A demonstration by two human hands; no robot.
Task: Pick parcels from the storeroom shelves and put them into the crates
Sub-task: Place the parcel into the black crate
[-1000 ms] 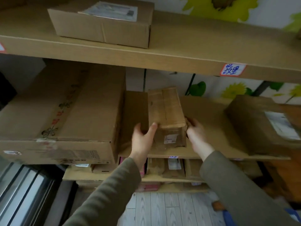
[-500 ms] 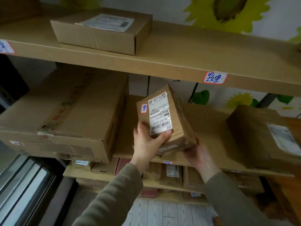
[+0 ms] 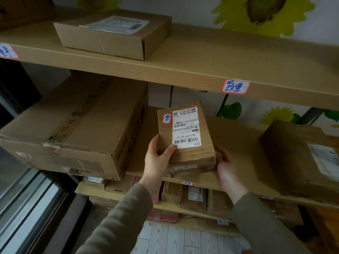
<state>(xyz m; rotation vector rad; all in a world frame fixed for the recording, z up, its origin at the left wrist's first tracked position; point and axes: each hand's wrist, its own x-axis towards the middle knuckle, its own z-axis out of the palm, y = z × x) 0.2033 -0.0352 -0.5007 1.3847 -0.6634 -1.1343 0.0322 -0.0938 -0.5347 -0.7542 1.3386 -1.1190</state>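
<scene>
small parcel [image 3: 185, 138] held tilted over the middle shelf [image 3: 238, 143] front edge, label up. left hand [image 3: 157, 158] grips its near-left corner — thumb curled onto the label side. right hand [image 3: 226, 169] cups the right end — fingers curled underneath.

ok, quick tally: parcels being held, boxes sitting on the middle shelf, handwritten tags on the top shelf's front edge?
Held parcel: 1
Boxes on the middle shelf: 2, large carton and right box
Tags on the top shelf edge: 2, left tag and right tag
Total: 5
</scene>
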